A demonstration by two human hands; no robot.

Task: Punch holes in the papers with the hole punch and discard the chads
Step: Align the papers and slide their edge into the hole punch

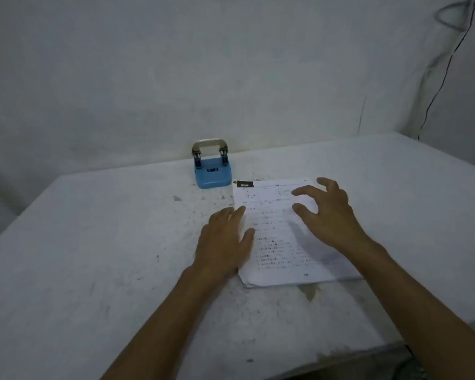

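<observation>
The blue metal-handled hole punch (213, 168) is seen untouched just beyond the stack's far left corner. The left hand (225, 242) is laid flat on the left edge of the white printed paper stack (280, 237); the right hand (327, 212) is spread, empty, above it. No holes are visible; punching and chad disposal are judged outstanding.

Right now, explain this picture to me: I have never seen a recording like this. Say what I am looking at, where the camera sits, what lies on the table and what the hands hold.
There is no machine here. One camera, worn on a person's head, looks forward and down at two bare arms. On the white table lie a stack of printed papers and, behind it near the wall, a blue hole punch. The left hand rests flat at the stack's left edge. The right hand hovers over the papers, fingers spread. Neither hand holds anything.
</observation>
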